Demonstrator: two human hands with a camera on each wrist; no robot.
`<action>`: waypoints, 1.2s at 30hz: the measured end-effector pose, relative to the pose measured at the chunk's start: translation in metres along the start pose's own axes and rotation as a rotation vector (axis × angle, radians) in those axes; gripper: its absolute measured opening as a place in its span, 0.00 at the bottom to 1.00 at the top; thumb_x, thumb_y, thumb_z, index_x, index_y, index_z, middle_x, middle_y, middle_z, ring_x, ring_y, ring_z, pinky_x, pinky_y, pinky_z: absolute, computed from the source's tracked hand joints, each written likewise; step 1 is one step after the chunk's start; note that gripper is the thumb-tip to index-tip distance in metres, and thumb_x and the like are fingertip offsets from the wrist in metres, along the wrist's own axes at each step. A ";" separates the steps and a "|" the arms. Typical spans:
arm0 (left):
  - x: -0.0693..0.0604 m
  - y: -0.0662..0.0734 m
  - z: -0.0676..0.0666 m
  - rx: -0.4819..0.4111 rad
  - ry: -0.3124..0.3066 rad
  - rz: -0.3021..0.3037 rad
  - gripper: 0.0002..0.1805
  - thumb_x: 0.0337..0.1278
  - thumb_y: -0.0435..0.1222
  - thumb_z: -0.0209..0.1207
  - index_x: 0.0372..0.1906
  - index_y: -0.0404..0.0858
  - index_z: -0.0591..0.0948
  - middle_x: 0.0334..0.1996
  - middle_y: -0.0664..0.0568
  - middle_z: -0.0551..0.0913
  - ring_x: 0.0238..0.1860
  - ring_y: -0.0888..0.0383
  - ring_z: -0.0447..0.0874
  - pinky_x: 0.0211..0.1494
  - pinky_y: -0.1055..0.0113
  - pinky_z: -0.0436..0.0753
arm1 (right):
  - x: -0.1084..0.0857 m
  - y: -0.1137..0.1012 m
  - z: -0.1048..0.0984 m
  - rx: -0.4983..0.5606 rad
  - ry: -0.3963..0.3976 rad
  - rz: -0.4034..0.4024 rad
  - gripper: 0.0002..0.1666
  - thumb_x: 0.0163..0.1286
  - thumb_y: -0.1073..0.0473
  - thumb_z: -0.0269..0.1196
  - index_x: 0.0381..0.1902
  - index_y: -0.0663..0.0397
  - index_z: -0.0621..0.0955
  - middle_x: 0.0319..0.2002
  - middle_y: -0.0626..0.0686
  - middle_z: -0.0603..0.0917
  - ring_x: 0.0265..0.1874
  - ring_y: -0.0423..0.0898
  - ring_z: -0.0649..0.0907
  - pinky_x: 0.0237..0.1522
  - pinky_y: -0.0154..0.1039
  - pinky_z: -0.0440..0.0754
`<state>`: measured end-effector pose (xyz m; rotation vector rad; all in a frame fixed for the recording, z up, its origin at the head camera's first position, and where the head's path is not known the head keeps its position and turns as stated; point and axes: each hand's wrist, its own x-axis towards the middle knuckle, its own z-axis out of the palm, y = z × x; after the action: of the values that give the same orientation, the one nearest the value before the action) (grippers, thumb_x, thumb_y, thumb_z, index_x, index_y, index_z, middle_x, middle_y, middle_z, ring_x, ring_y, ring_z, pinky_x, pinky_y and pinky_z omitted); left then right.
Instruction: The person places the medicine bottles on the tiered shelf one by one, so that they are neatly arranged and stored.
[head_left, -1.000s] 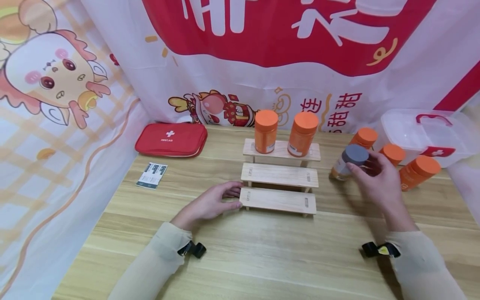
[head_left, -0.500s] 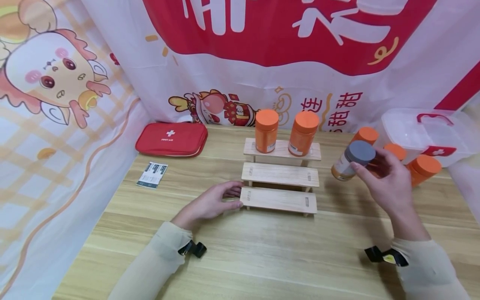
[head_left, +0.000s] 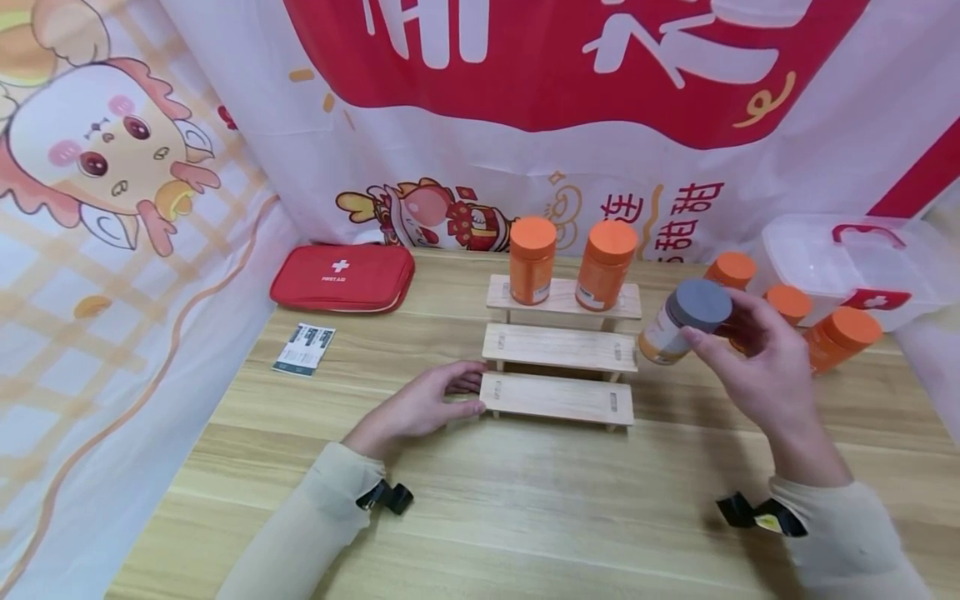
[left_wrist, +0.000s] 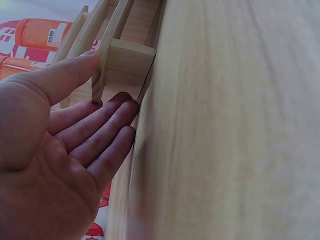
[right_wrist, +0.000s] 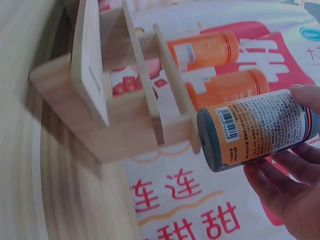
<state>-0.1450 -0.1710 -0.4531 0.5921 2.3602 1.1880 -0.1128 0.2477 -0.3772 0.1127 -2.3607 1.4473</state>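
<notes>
A three-step wooden display rack (head_left: 558, 346) stands on the table with two orange pill bottles (head_left: 532, 261) on its top step. My left hand (head_left: 420, 404) holds the left end of the bottom step, thumb toward the front and fingers toward the back. In the left wrist view its fingertips (left_wrist: 129, 102) lie close to the tabletop. My right hand (head_left: 761, 358) grips a grey-capped pill bottle (head_left: 684, 321) near its cap, tilted and raised beside the rack's right end. The right wrist view shows the bottle's barcode label (right_wrist: 245, 127) and dark base.
Several orange-capped bottles (head_left: 843, 337) stand at the right, partly behind my right hand. A clear box (head_left: 810, 250) with a red handle is behind them. A red first-aid pouch (head_left: 341, 279) and a small printed card (head_left: 303, 350) lie at the left. Curtains (head_left: 247, 100) border the table.
My right hand has lifted the grey-capped bottle and carried it left toward the rack. My left hand stays at the rack's bottom step.
</notes>
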 end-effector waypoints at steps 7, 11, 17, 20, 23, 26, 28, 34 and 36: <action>0.001 -0.001 0.000 -0.010 0.000 -0.012 0.35 0.73 0.40 0.68 0.78 0.36 0.71 0.67 0.45 0.84 0.69 0.48 0.83 0.77 0.48 0.80 | 0.001 -0.010 0.020 0.069 -0.067 -0.083 0.34 0.67 0.72 0.74 0.70 0.62 0.79 0.56 0.36 0.84 0.53 0.35 0.85 0.57 0.17 0.81; 0.002 -0.001 0.001 -0.014 -0.001 -0.010 0.34 0.73 0.39 0.68 0.78 0.36 0.71 0.67 0.45 0.84 0.69 0.47 0.83 0.77 0.49 0.80 | 0.001 -0.014 0.030 0.056 -0.130 -0.081 0.34 0.67 0.70 0.75 0.71 0.61 0.78 0.57 0.34 0.83 0.54 0.33 0.84 0.57 0.17 0.81; 0.002 -0.001 0.001 -0.006 0.001 -0.013 0.35 0.73 0.38 0.68 0.79 0.36 0.71 0.67 0.44 0.84 0.69 0.47 0.83 0.78 0.49 0.80 | 0.004 -0.021 0.045 0.073 -0.215 -0.093 0.35 0.69 0.67 0.75 0.72 0.58 0.78 0.61 0.51 0.85 0.55 0.32 0.84 0.58 0.18 0.82; 0.001 0.000 0.001 -0.003 0.002 -0.015 0.35 0.73 0.38 0.68 0.79 0.36 0.71 0.68 0.44 0.84 0.69 0.47 0.83 0.78 0.48 0.80 | 0.006 -0.026 0.053 0.089 -0.241 -0.098 0.36 0.69 0.67 0.75 0.73 0.59 0.77 0.62 0.58 0.85 0.55 0.31 0.84 0.59 0.19 0.82; 0.000 0.000 0.001 -0.004 0.002 -0.016 0.34 0.74 0.38 0.68 0.79 0.36 0.71 0.68 0.44 0.84 0.70 0.47 0.83 0.78 0.48 0.79 | 0.008 -0.031 0.061 0.108 -0.263 -0.101 0.35 0.70 0.67 0.74 0.73 0.61 0.76 0.62 0.62 0.85 0.55 0.31 0.84 0.58 0.20 0.83; 0.000 -0.001 0.001 -0.007 0.001 -0.014 0.34 0.74 0.39 0.68 0.79 0.36 0.71 0.68 0.44 0.84 0.70 0.47 0.83 0.78 0.48 0.79 | 0.009 -0.036 0.068 0.113 -0.287 -0.096 0.34 0.71 0.65 0.74 0.72 0.60 0.77 0.63 0.61 0.85 0.57 0.38 0.85 0.58 0.21 0.84; 0.000 -0.001 0.001 -0.007 0.001 -0.010 0.34 0.74 0.39 0.68 0.79 0.36 0.71 0.68 0.45 0.84 0.69 0.47 0.83 0.78 0.48 0.80 | 0.010 -0.039 0.073 0.118 -0.306 -0.093 0.34 0.71 0.63 0.74 0.72 0.59 0.77 0.63 0.60 0.85 0.59 0.45 0.86 0.58 0.22 0.84; -0.001 -0.001 0.000 -0.011 -0.002 -0.017 0.35 0.74 0.40 0.67 0.79 0.37 0.71 0.68 0.45 0.84 0.70 0.48 0.82 0.78 0.48 0.79 | 0.014 -0.041 0.088 0.116 -0.350 -0.089 0.35 0.71 0.61 0.75 0.72 0.61 0.76 0.64 0.62 0.84 0.61 0.58 0.87 0.59 0.25 0.86; -0.001 -0.001 0.000 -0.008 -0.002 -0.022 0.35 0.75 0.41 0.67 0.79 0.37 0.71 0.68 0.46 0.84 0.70 0.48 0.82 0.78 0.47 0.79 | 0.015 -0.040 0.093 0.108 -0.363 -0.088 0.36 0.71 0.60 0.75 0.72 0.62 0.76 0.64 0.62 0.84 0.61 0.58 0.87 0.59 0.28 0.87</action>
<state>-0.1445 -0.1720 -0.4537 0.5627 2.3532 1.1860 -0.1411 0.1492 -0.3758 0.5424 -2.5140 1.6242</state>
